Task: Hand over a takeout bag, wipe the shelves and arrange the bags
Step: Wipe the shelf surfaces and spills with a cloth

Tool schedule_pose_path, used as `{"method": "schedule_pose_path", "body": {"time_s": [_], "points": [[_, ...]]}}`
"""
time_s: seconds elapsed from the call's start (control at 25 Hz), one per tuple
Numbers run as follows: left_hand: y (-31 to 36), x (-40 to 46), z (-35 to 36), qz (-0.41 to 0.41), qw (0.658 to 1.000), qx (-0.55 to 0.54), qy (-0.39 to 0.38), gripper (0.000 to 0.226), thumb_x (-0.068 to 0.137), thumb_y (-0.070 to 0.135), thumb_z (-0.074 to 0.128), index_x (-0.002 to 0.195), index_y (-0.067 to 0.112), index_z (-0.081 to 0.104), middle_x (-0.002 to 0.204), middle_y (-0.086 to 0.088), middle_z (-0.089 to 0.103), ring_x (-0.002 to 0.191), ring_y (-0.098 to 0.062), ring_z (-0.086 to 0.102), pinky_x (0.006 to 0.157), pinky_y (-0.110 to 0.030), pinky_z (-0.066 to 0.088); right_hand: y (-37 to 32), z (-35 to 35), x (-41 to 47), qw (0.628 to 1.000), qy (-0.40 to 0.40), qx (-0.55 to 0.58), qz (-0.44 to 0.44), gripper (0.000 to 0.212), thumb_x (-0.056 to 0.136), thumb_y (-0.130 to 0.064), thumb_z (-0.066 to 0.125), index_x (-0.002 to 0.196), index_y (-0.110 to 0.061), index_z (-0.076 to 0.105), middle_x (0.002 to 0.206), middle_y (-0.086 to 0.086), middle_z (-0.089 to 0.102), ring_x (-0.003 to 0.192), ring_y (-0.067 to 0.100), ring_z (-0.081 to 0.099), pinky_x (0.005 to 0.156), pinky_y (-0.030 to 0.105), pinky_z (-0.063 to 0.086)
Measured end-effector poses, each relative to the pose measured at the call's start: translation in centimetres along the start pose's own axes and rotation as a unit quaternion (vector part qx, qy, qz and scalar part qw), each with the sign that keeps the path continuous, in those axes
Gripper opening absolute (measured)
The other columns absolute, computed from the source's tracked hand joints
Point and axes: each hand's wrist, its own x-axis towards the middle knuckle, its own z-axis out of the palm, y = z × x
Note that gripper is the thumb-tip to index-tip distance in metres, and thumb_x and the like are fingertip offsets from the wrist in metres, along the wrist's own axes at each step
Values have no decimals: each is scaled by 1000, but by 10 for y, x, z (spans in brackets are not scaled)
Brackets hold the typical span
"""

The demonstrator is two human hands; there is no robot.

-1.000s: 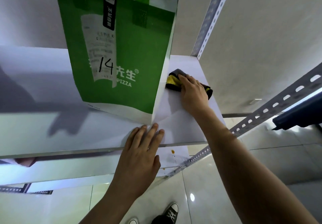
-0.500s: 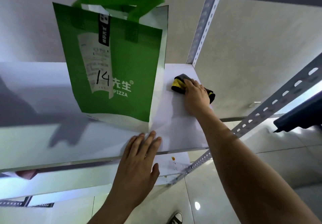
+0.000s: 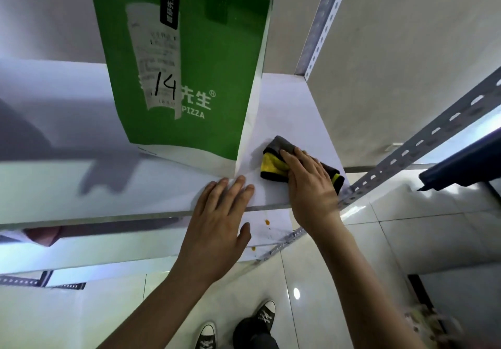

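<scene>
While 2 hands work, 1 bag (image 3: 189,58), 1 cloth (image 3: 273,165)

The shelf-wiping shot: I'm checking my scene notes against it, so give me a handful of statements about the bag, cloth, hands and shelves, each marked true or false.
1. The right hand presses a grey and yellow cloth onto the upper shelf. True.
2. The green bag lies flat on its side. False: it stands upright on that shelf.
3. The number 14 is handwritten on the receipt stuck to the bag. True.
4. The left hand grips the bag's handle. False: it rests with straight fingers on the shelf's front edge, by the bag's near corner.
5. The lower shelf is spotless. False: orange drips mark it.
</scene>
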Motion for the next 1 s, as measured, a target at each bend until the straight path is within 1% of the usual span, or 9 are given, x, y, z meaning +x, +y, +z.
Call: {"method": "schedule_pose_path", "body": {"time_s": [0.16, 0.32, 0.44, 0.52, 0.6, 0.68, 0.76, 0.84, 1.0], "points": [[2, 1, -4, -1, 1000, 2, -10, 65, 92, 35, 50, 153, 20, 33, 162, -1, 28, 147, -26, 25, 122, -44, 15, 14, 1, 71, 999, -6, -28, 24, 48, 106, -12, 38, 153, -20, 44, 161, 9, 39, 148, 31, 34, 123, 39, 19], [1, -1, -3, 4, 1000, 3, -7, 65, 92, 34, 51, 153, 21, 31, 162, -1, 27, 147, -26, 24, 122, -45, 15, 21, 9, 133, 997, -23, -43, 63, 51, 104, -15, 34, 154, -22, 41, 158, 7, 41, 144, 30, 37, 122, 38, 20], [0, -1, -1, 7, 1000, 0, 3, 67, 91, 33, 52, 153, 20, 30, 162, -1, 27, 147, -26, 24, 122, -45, 15, 17, 6, 121, 998, -22, -26, 58, 51, 103, -13, 36, 153, -21, 42, 155, 8, 43, 141, 32, 40, 120, 39, 23], [0, -2, 0, 9, 1000, -3, 9, 67, 90, 33, 54, 152, 19, 32, 161, -2, 28, 146, -27, 25, 122, -45, 16, 10, 3, 75, 999, -1, -18, 49, 50, 103, -11, 38, 152, -19, 45, 156, 10, 44, 141, 34, 40, 120, 40, 24], [-1, -2, 1, 11, 1000, -2, 17, 67, 90, 33, 54, 152, 19, 33, 161, -2, 29, 146, -28, 25, 121, -46, 17, 0, 4, 16, 999, 31, -23, 32, 50, 100, -5, 45, 149, -16, 49, 154, 13, 47, 143, 34, 42, 122, 44, 26], [-1, -1, 2, 18, 1000, 5, 17, 68, 89, 34, 54, 152, 18, 33, 161, -3, 29, 146, -28, 26, 121, -46, 17, -2, 6, -12, 998, 45, -26, 29, 50, 98, -2, 48, 147, -14, 52, 152, 14, 50, 142, 34, 44, 122, 47, 27], [-3, -1, 1, 22, 1000, 10, 17, 69, 90, 35, 52, 153, 18, 31, 162, -3, 27, 146, -29, 25, 121, -46, 16, 1, 3, 8, 998, 35, -36, 49, 49, 102, -6, 43, 149, -16, 50, 154, 12, 48, 144, 33, 41, 122, 45, 25], [-3, -1, 1, 23, 1000, 13, 12, 70, 90, 36, 52, 154, 19, 29, 162, -3, 26, 147, -28, 24, 122, -45, 14, 7, 1, 49, 996, 19, -47, 76, 50, 104, -11, 37, 153, -20, 44, 157, 9, 43, 145, 33, 38, 123, 41, 21], [-3, 0, 0, 19, 1000, 10, 17, 72, 87, 35, 56, 152, 19, 31, 161, -3, 28, 145, -29, 26, 122, -44, 14, 5, 5, 113, 987, 17, -70, 147, 55, 100, -13, 37, 154, -25, 38, 158, 9, 39, 142, 33, 37, 122, 40, 19]]}}
